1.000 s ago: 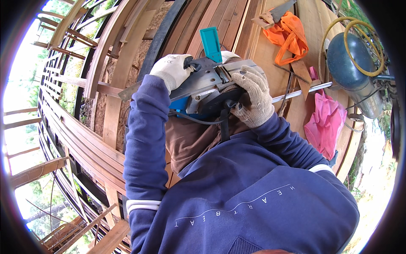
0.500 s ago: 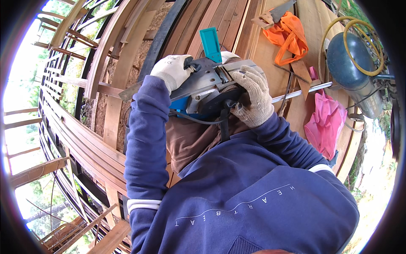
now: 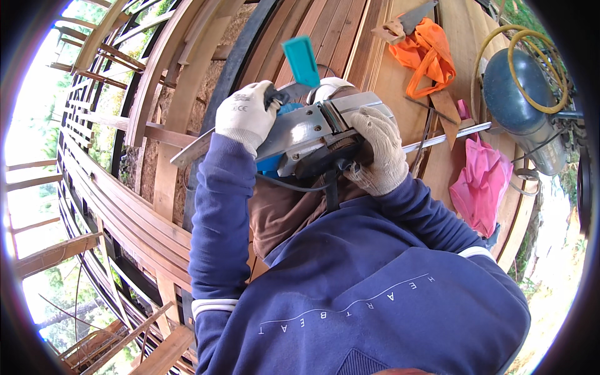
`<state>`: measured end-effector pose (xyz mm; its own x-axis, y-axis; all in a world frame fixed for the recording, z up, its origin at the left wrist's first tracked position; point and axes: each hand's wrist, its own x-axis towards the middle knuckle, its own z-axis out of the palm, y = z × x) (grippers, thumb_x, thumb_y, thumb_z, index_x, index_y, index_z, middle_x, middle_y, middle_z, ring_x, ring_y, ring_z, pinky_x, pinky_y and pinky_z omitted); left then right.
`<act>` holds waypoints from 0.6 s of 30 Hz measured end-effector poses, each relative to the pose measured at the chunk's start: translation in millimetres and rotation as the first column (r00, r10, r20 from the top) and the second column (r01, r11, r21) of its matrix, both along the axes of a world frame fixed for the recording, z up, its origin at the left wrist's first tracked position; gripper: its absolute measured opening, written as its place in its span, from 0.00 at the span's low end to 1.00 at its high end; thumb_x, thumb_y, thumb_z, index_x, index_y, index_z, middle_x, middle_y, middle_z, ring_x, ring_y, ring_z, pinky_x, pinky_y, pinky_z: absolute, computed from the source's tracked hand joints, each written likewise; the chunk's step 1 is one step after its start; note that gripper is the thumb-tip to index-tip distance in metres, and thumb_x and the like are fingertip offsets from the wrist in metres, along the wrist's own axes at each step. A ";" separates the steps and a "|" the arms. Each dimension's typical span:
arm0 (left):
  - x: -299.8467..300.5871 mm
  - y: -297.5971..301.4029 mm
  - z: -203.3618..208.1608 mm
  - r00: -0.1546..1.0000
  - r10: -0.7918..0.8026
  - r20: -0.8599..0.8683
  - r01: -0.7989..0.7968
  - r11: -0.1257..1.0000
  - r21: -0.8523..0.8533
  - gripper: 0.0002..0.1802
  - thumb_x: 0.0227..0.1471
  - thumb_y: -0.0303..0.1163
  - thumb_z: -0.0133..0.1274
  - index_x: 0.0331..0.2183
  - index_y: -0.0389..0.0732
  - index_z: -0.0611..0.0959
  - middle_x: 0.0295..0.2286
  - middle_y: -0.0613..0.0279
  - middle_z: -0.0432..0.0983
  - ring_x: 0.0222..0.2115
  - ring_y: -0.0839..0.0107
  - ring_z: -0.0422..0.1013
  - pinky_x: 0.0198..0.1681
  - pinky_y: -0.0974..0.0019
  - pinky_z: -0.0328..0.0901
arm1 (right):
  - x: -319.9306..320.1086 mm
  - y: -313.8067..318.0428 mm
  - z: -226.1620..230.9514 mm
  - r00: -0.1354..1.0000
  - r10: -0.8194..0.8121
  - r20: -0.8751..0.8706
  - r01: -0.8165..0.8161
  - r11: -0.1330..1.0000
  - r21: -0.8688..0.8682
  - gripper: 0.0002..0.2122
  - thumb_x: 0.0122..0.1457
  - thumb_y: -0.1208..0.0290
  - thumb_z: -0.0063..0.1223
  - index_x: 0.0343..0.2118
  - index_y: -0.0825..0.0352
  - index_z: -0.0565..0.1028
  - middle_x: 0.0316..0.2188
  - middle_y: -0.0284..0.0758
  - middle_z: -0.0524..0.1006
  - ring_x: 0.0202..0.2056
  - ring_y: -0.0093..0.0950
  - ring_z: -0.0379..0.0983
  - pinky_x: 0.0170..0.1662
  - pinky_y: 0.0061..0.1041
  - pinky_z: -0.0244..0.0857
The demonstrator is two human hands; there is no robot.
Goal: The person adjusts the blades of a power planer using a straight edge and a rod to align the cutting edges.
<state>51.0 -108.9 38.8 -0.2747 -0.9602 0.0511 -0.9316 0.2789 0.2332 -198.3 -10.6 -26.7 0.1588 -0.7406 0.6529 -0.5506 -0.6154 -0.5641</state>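
Observation:
An electric planer (image 3: 306, 128) lies upturned over my lap, its silver sole and blade slot facing up and its blue body partly hidden below. My left hand (image 3: 245, 112), in a white glove, is closed round a dark knob (image 3: 272, 99) on a grey metal guide plate (image 3: 195, 147), which runs behind my wrist. With fingers wrapped over the planer's right side, my right gloved hand (image 3: 378, 147) holds it by the dark belt housing. Just beyond the planer stands a teal plastic piece (image 3: 301, 60); what supports it is hidden.
Long wooden boards (image 3: 331, 37) stretch ahead of me. To the right are a handsaw (image 3: 406, 24), an orange cloth bag (image 3: 426, 56), a pink bag (image 3: 481, 184) and a dark blue tank (image 3: 515, 84) with a yellow hose (image 3: 531, 34). Timber framing (image 3: 119, 212) fills the left.
The planer has tilted slightly and come a little toward me. My left hand has turned more upright with the guide plate, and the teal piece has shifted slightly left.

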 end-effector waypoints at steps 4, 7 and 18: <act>9.4 10.8 -2.0 0.985 0.165 -0.043 -0.170 0.975 -0.144 0.17 0.53 0.41 0.57 0.43 0.45 0.80 0.39 0.56 0.79 0.38 0.54 0.77 0.41 0.55 0.71 | -9.8 6.6 -0.5 0.992 0.058 -0.114 -0.059 0.998 -0.010 0.36 0.28 0.71 0.70 0.50 0.62 0.77 0.46 0.42 0.74 0.53 0.49 0.69 0.55 0.50 0.61; 12.0 25.2 -0.7 0.971 0.239 0.021 -0.232 0.959 -0.162 0.16 0.53 0.41 0.57 0.42 0.45 0.79 0.38 0.57 0.79 0.35 0.53 0.78 0.37 0.54 0.71 | -11.5 10.4 3.6 0.985 0.080 -0.153 -0.080 0.997 0.008 0.34 0.26 0.72 0.70 0.47 0.59 0.79 0.45 0.42 0.74 0.52 0.49 0.69 0.54 0.51 0.62; 0.9 41.1 4.8 0.972 0.190 0.136 -0.193 0.981 0.008 0.18 0.51 0.37 0.59 0.44 0.47 0.77 0.34 0.57 0.78 0.33 0.55 0.77 0.35 0.55 0.71 | -9.2 15.1 15.6 0.947 0.123 -0.296 -0.111 0.992 0.059 0.39 0.17 0.68 0.70 0.46 0.54 0.80 0.51 0.44 0.67 0.54 0.51 0.66 0.52 0.62 0.57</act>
<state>51.9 -67.8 43.6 -0.0888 -0.9960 0.0053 -0.9903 0.0888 0.1069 -207.5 4.6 -11.1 0.4290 -0.7304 0.5315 -0.6233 -0.6653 -0.4110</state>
